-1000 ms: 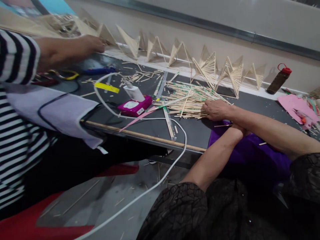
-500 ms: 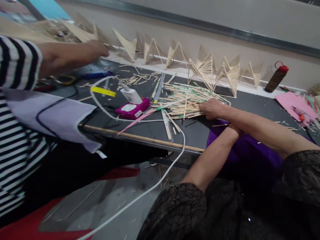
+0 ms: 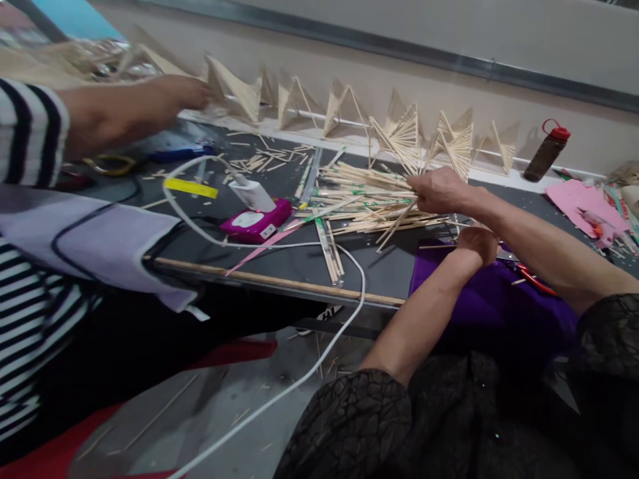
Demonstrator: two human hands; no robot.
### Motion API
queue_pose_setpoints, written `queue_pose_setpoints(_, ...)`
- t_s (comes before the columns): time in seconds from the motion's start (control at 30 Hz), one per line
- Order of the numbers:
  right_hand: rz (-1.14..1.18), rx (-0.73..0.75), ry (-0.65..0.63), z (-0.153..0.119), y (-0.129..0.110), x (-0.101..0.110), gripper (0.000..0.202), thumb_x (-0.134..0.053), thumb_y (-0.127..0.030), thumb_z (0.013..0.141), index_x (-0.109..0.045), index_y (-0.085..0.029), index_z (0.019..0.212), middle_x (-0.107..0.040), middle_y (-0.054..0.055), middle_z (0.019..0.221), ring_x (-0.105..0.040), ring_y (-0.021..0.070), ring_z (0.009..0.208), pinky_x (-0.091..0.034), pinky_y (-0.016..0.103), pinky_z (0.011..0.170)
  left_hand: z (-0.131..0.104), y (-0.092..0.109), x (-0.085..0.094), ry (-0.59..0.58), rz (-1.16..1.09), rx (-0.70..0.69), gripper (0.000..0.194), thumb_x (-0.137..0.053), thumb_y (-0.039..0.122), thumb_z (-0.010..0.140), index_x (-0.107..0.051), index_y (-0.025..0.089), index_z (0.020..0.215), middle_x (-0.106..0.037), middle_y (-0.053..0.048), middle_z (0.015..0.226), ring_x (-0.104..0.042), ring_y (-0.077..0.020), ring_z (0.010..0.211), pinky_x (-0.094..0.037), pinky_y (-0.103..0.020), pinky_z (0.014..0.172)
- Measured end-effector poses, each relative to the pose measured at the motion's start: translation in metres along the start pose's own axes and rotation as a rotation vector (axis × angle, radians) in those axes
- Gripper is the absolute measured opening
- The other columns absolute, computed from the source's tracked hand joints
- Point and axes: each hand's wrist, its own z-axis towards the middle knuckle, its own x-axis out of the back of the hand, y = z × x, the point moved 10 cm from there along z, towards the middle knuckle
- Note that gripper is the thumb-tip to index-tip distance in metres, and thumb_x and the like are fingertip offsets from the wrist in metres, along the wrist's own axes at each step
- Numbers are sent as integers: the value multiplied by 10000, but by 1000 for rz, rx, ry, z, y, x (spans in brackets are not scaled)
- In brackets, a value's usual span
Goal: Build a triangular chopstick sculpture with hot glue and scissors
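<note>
My right hand (image 3: 442, 189) reaches across to the right end of a pile of thin wooden sticks (image 3: 364, 193), several with green-marked wrapping among them. Its thumb and fingers are pinched together on stick ends; how many sticks they grip is hidden. Below it, my left hand (image 3: 479, 245) is curled over the edge of a purple cloth (image 3: 479, 299). Its fingers face away from me, so what they hold cannot be made out. Thin sticks show close by its knuckles. Scissors (image 3: 536, 278) with red handles lie on the cloth, just right of my left hand.
Stick-built twisted models (image 3: 399, 133) line the wall. A magenta power socket (image 3: 257, 223) with a white plug and a looping white cable (image 3: 362, 293) is at left. A co-worker's arm (image 3: 130, 110) in a striped sleeve reaches in. A bottle (image 3: 546, 153) and pink sheet (image 3: 579, 203) are at right.
My right hand has moved up and slightly right along the pile, and some sticks there have shifted. My left hand and the scissors have come into sight from under my right arm.
</note>
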Motion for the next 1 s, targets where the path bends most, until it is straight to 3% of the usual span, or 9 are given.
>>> queue_pose_setpoints(0.23, 34, -137, 78, -21, 43, 34, 404, -415, -240, 924, -472, -123, 1307, -648, 148, 1144, -580, 296, 1053, -407, 373, 850, 2, 0, 1, -79, 71, 14, 389, -484, 393, 927, -722, 164, 1131, -660, -143, 1249, -590, -289, 1187, -495, -375, 945)
queue_pose_setpoints(0.43, 25, -216, 37, -48, 80, 38, 424, -442, -240, 918, -470, -107, 1319, -627, 168, 1197, -578, 295, 1059, -421, 378, 847, -1, -6, 2, -106, 96, 54, 353, -494, 374, 918, -725, 194, 1115, -683, -111, 1216, -621, -270, 1139, -501, -352, 916)
queue_pose_setpoints(0.53, 10, -254, -55, -70, 100, 18, 372, -485, -232, 893, -564, -121, 1240, -651, 160, 1164, -599, 292, 1048, -421, 368, 834, -2, -7, 5, -38, 82, 24, 364, -492, 370, 920, -705, 187, 1151, -682, -113, 1212, -620, -262, 1136, -492, -336, 913)
queue_pose_setpoints(0.77, -16, -319, -289, -138, 145, -61, 337, -541, -265, 860, -662, -200, 1168, -725, 119, 1062, -663, 281, 972, -420, 326, 728, -1, -11, 6, -13, 82, 14, 313, -496, 353, 905, -720, 221, 1079, -715, -85, 1146, -635, -258, 1098, -482, -323, 885)
queue_pose_setpoints(0.9, 73, -349, -351, -167, 160, -88, 325, -590, -284, 808, -710, -211, 1101, -740, 100, 1043, -672, 251, 919, -403, 294, 666, 0, -21, 13, 42, 32, 96, 345, -513, 352, 889, -690, 196, 1140, -722, -103, 1141, -659, -271, 1041, -490, -341, 845)
queue_pose_setpoints(1.0, 194, -360, -374, -183, 167, -102, 359, -662, -299, 733, -720, -218, 1077, -747, 74, 994, -669, 231, 857, -378, 280, 613, 1, -26, 19, 125, -29, 120, 324, -483, 338, 905, -723, 215, 1083, -748, -76, 1078, -673, -255, 1000, -485, -334, 844)
